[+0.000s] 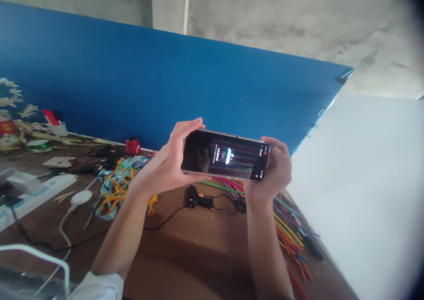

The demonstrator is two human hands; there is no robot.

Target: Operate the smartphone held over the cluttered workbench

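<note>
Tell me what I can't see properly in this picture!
All in the head view:
Back of the phone: turned away from the camera.
Screen writing: too small and blurred to read.
Some fingers of the left grip: hidden behind the phone.
White power strip: cut off by the left edge.

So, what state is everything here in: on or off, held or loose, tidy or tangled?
Phone: screen lit, held sideways.
Left hand: closed on the phone's left end.
Right hand: closed on its other end.
Black glue gun: lying down, not held; heat cannot be told.
White power strip: lying flat; power cannot be told.
Orange strands: tangled.
Coloured sticks: loose, spread out.
</note>
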